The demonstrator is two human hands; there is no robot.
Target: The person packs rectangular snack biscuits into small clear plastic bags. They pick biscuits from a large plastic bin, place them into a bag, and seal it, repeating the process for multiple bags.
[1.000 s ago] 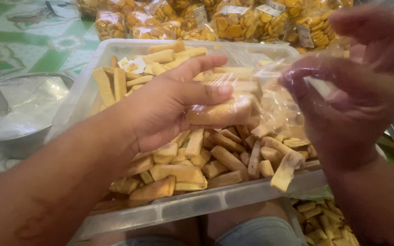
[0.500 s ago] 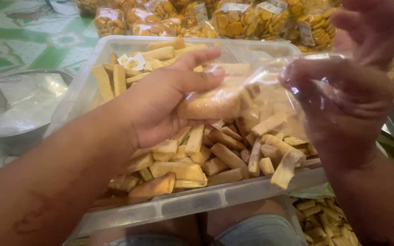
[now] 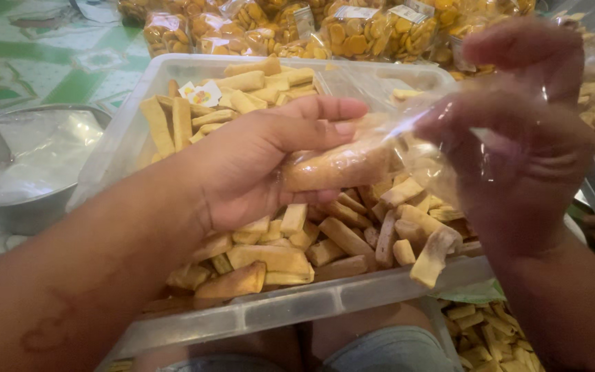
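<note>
The left hand has its fingers closed around a long fried snack stick, with the thumb lying along its top, and it holds the stick at the mouth of a thin clear plastic bag, just above the clear plastic tub full of the same sticks. The right hand pinches the bag with its fingers closed on the film, seemingly so that the opening stays wide towards the stick. Behind the tub lie sealed packets of yellow snacks, and a metal bowl lined with plastic stands to the left on the patterned floor.
</note>
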